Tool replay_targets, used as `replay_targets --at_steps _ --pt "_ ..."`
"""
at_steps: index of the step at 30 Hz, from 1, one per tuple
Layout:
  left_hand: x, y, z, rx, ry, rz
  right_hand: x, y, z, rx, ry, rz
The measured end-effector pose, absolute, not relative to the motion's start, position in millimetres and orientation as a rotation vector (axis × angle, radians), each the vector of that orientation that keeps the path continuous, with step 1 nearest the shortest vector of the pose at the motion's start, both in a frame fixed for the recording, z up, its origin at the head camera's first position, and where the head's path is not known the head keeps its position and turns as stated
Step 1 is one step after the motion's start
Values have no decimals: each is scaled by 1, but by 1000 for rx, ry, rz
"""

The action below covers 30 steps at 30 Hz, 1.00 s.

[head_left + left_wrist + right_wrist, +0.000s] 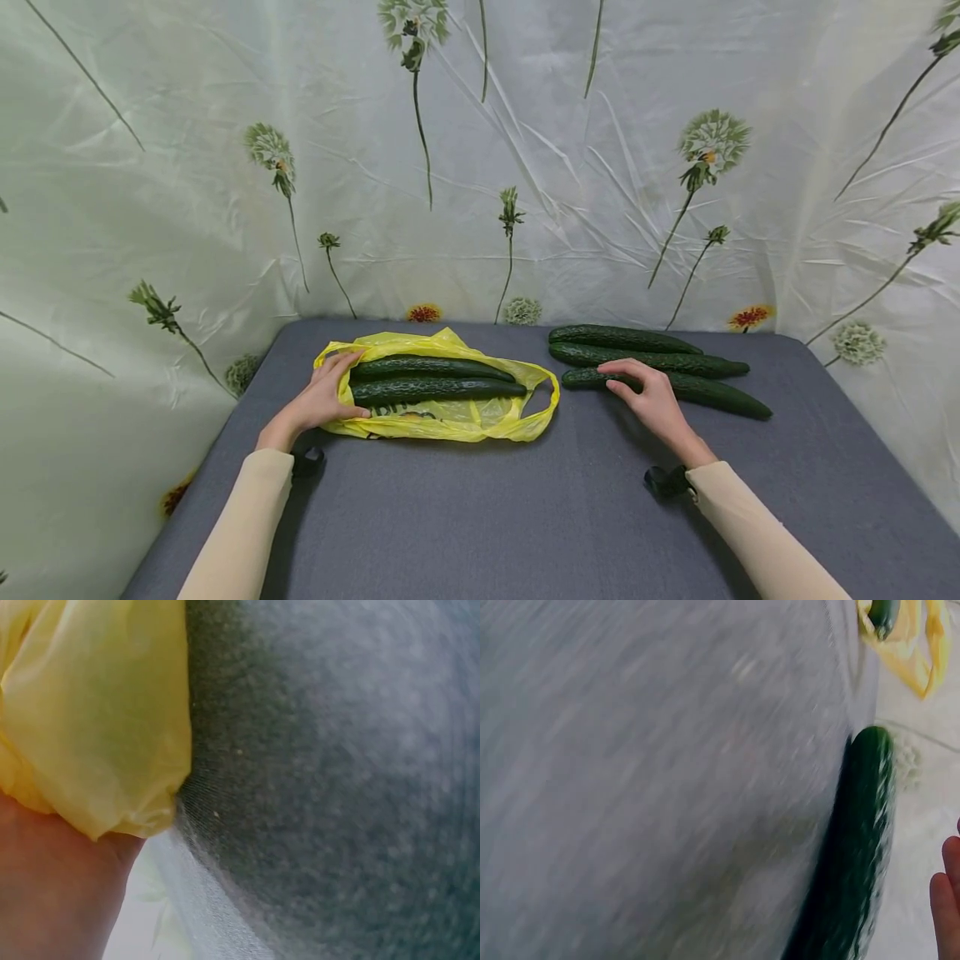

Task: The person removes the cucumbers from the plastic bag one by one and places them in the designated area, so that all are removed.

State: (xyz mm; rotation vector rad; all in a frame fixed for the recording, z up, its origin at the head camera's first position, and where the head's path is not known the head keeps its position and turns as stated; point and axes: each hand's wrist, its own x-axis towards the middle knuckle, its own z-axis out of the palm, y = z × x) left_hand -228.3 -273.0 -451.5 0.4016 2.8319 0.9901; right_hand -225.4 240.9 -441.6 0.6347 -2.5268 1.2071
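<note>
At the left, a yellow plastic bag (450, 427) lies on its side with two long dark-green cucumbers (435, 388) inside. My left hand (324, 400) grips the bag's left end, thumb at the near edge and fingers at the far edge. In the left wrist view, yellow plastic (97, 727) covers most of that hand. Over to the right, three more cucumbers lie side by side. My right hand (654, 407) hovers over the nearest cucumber (720, 395), thumb and fingers apart. The right wrist view shows its fingertips (952, 862) standing off from the cucumber (855, 840).
The farthest cucumber (622, 337) and the middle one (660, 359) lie close together near the table's back edge. Grey cloth covers the table (480, 517). A pale curtain (480, 167) with printed flowers hangs behind and along the sides.
</note>
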Motion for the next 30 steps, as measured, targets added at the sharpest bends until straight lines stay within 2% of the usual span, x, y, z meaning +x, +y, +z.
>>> replay_targets --at_steps 22,30 --pt "-228 -275 -457 439 2812 1017 -234 153 -423 898 -2454 1587" --pt "-228 -279 -458 438 2803 1020 -218 124 -398 968 -2446 1658"
